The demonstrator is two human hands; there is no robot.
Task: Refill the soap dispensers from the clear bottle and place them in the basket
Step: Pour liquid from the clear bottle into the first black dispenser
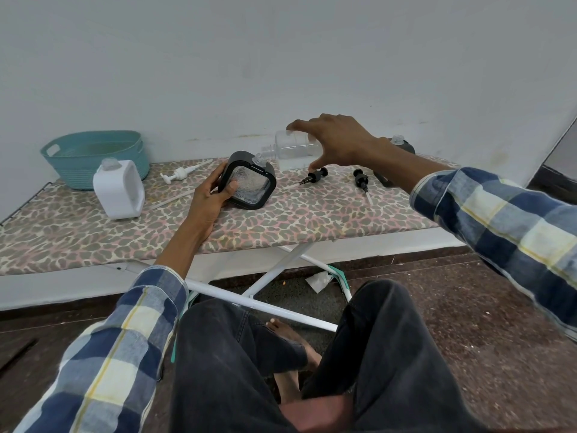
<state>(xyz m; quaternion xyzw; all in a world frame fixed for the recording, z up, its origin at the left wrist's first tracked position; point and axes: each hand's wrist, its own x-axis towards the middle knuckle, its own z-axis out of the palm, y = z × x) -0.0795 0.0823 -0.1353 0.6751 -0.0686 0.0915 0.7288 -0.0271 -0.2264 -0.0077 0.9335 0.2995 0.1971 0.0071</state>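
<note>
Lying sideways, the clear bottle [293,149] pointed its mouth left at the black dispenser [248,181]. The right hand [335,142] held the bottle from above. The left hand [212,193] gripped the dispenser, tilted.

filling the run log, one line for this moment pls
left hand holds black dispenser | right hand tips clear bottle at its neck | basket empty

A single wide-angle view from the person's head looks forward and steeply down — close over their own lap [312,364] and both sleeves, across the near edge of the ironing board [281,226] to its far edge against the wall [281,57].
</note>
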